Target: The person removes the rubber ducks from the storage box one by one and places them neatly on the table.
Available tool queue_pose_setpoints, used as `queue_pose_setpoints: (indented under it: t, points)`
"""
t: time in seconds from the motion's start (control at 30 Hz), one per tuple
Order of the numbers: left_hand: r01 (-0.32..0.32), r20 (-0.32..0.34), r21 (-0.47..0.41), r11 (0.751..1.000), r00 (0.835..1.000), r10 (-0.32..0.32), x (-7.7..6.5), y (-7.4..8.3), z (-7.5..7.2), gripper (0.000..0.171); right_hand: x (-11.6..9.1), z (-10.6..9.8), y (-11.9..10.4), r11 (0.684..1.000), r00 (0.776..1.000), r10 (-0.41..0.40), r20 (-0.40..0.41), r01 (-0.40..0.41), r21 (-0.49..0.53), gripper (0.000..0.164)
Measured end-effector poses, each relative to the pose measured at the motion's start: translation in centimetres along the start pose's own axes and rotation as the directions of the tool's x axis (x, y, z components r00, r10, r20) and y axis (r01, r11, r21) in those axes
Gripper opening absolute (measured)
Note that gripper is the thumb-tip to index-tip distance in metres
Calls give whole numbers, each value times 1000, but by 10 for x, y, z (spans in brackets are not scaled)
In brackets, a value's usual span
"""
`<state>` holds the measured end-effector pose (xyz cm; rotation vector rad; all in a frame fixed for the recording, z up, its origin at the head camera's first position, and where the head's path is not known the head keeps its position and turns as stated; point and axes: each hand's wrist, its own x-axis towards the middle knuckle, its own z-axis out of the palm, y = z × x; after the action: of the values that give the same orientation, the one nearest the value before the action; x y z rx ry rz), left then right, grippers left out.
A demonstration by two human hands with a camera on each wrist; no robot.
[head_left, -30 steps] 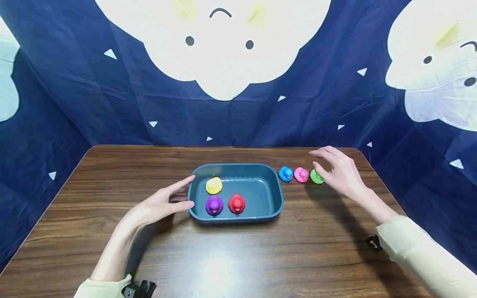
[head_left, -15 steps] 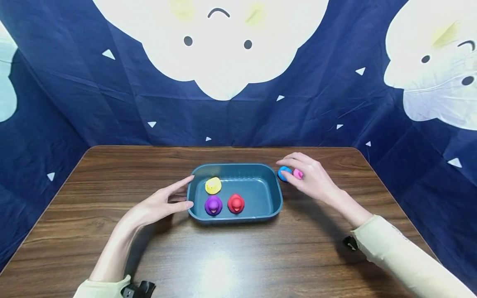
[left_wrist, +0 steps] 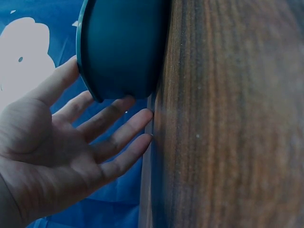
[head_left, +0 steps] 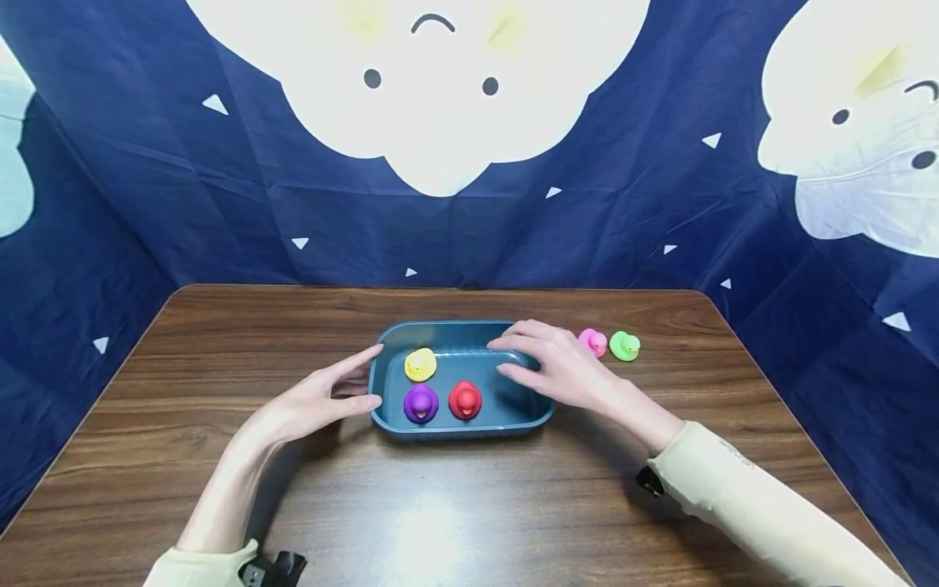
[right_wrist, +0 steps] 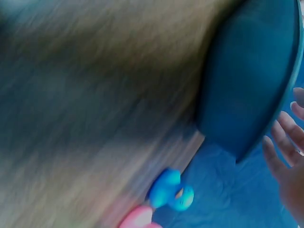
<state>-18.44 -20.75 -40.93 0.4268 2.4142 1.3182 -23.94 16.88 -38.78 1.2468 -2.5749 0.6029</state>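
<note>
A dark teal rectangular tub [head_left: 462, 429] stands on the table. Inside lie a yellow rubber duck [head_left: 421, 365], a purple duck [head_left: 421, 403] and a red duck [head_left: 465, 400]. At the tub's left end my left hand [head_left: 311, 405] touches the rim and outer wall with extended fingers. Over the tub's right end hovers my right hand [head_left: 561, 367], fingers relaxed and nothing held. Just right of the tub sits a blue duck [right_wrist: 166, 190], almost wholly hidden behind that hand in the head view. Beyond it are a pink duck [head_left: 593, 342] and a green duck [head_left: 625, 346].
The brown wood-grain table [head_left: 308, 497] reaches back to a dark blue cloth [head_left: 484, 244] printed with white clouds. Similar cloth hangs at both sides. A black wrist strap [head_left: 275, 568] shows at my left sleeve.
My right hand has moved left from above the green duck, past the pink and blue ducks, to above the tub. The green duck is uncovered again. My left hand has stayed put.
</note>
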Motion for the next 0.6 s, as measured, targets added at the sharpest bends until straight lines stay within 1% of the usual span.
queue_pose_setpoints:
  t: [0.27, 0.47, 0.6]
  points:
    - [4, 1, 6, 1000, 1000, -4, 0, 0, -1, 82, 9, 24, -13, 998, 996, -56, 63, 56, -2, 32]
    - [4, 2, 7, 1000, 1000, -4, 0, 0, -1, 82, 13, 34, -20, 996, 991, -86, 103, 88, -17, 30]
    - [2, 3, 5, 1000, 1000, -2, 1, 0, 0, 81, 14, 39, -23, 995, 987, -100, 125, 102, -8, 28]
